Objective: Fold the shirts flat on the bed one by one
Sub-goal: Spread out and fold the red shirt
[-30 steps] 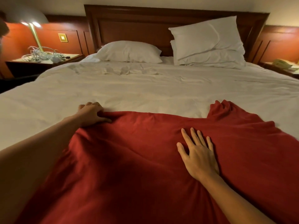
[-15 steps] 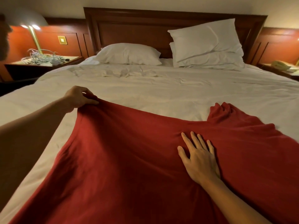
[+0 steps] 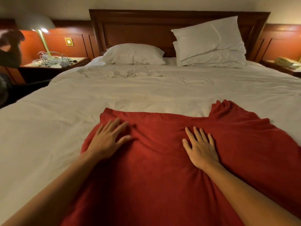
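Shirt (image 3: 162, 176) of red fabric lies spread on the white bed (image 3: 146, 95), filling the lower middle and lower right of the frame. Left hand (image 3: 105, 141) and right hand (image 3: 201, 150) press flat on its upper part, fingers (image 3: 196, 133) straight and apart.

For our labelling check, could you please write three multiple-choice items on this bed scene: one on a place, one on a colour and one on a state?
1. Where does the tangle of cables lie?
A) on the left nightstand
B) on the bed
C) on a pillow

2. What colour is the shirt?
A) white
B) red
C) blue

3. How do the left hand and right hand lie?
A) both gripping the shirt's edge
B) both raised off it
C) both flat on it, fingers straight

Answers:
1 A: the cables rest on the nightstand's top.
2 B: its cloth is plainly red.
3 C: both palms lie on the shirt with fingers spread.
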The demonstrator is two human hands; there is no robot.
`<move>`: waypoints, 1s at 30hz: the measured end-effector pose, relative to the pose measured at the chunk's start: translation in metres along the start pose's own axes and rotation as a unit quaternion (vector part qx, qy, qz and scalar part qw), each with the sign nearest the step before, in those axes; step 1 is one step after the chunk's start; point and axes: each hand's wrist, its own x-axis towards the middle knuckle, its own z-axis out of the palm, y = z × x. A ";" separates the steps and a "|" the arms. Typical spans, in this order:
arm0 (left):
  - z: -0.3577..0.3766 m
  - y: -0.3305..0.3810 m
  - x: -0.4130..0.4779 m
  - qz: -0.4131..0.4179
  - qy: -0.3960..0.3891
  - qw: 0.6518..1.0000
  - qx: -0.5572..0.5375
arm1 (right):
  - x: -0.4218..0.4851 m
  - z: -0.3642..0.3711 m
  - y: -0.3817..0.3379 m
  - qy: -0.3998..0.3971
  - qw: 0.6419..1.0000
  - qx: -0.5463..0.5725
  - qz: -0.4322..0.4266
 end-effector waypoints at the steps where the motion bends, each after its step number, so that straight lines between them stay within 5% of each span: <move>1: 0.003 -0.001 -0.017 -0.001 -0.048 0.999 0.018 | -0.004 -0.005 -0.002 -0.022 1.000 0.002 0.002; 6: -0.006 -0.009 -0.083 -0.083 -0.105 0.985 0.111 | -0.058 -0.023 -0.011 -0.114 0.993 0.040 -0.007; 11: -0.028 0.001 -0.139 -0.187 -0.065 0.976 0.089 | -0.140 -0.041 -0.019 -0.147 0.985 0.075 -0.058; 18: -0.071 0.003 -0.188 -0.163 -0.044 0.939 -0.300 | -0.258 -0.072 -0.030 -0.183 0.960 0.156 -0.143; 23: -0.093 -0.014 -0.204 -0.156 -0.031 0.978 -0.132 | -0.289 -0.096 -0.030 -0.231 0.908 0.287 -0.198; 30: -0.091 -0.023 -0.235 -0.133 -0.072 0.986 -0.076 | -0.300 -0.103 -0.050 -0.119 0.901 0.372 -0.189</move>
